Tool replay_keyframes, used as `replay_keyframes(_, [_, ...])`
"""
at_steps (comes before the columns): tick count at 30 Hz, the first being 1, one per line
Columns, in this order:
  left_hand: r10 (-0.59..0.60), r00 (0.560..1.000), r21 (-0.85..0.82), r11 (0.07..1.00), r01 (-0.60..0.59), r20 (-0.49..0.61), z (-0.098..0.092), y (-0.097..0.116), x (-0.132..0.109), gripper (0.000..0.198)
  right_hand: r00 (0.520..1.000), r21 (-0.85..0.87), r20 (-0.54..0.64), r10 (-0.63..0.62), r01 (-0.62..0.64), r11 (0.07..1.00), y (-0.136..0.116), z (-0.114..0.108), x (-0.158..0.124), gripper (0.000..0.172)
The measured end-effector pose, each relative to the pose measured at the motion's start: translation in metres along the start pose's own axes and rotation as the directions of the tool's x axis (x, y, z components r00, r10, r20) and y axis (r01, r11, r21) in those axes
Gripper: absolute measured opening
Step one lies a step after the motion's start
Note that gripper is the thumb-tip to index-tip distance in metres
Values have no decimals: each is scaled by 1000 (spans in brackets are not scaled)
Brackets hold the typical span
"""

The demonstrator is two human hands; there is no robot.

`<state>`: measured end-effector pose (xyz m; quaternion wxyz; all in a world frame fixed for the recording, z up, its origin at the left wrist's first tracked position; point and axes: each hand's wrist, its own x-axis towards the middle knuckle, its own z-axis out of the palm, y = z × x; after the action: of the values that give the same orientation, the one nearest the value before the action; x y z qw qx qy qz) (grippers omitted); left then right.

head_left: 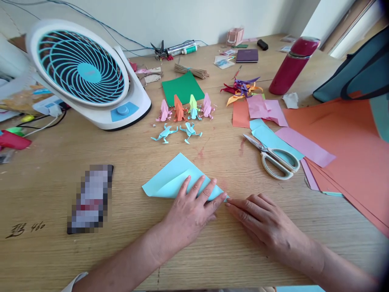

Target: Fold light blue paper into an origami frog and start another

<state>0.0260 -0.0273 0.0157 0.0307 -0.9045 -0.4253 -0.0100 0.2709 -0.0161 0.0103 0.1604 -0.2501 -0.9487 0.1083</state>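
Note:
A light blue sheet of paper (170, 178), folded into a triangle, lies on the wooden table (127, 259). My left hand (194, 207) rests flat on its right half with the fingers spread. At the triangle's right corner, my right hand (258, 215) has its fingertips pressed together on the paper's tip. Beyond the sheet stand several folded paper figures in pink (164, 110), orange (179, 108) and green (193, 106). Two light blue paper frogs (165, 133) lie in front of them. White-handled scissors (275, 160) rest to the right on paper strips.
A white fan (121, 89) stands at the back left, with a phone (91, 198) nearer me. At right are large orange sheets (328, 134), a red bottle (293, 67) and a blue bag (358, 69). A green sheet (182, 88) lies behind the figures.

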Motion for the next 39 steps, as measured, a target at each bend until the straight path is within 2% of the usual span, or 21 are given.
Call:
replay_keyframes(6, [22, 1000, -5, 1000, -22, -4, 2, -2, -2, 55, 1000, 15, -6, 5, -5, 1000, -1, 0, 6, 39])
replay_keyframes(13, [25, 999, -25, 999, -24, 45, -2, -3, -1, 57, 998, 26, 39, 50, -51, 998, -3, -2, 7, 39])
replay_keyframes(20, [17, 999, -28, 999, -16, 46, -2, -2, -1, 55, 989, -81, 68, 131, -125, 989, -15, 3, 7, 36])
replay_keyframes(25, [16, 999, -27, 1000, -15, 40, -2, -2, -1, 56, 985, -154, 41, 165, -157, 976, -23, 9, 7, 33])
replay_keyframes(36, [20, 1000, -39, 999, -20, 1, 1, -4, -3, 56, 995, -242, 21, 101, -93, 966, -26, 6, 15, 25])
replay_keyframes(39, [24, 999, -46, 999, -25, -21, 2, -5, -3, 57, 996, -220, -6, 87, -86, 972, -26, 5, 15, 25])
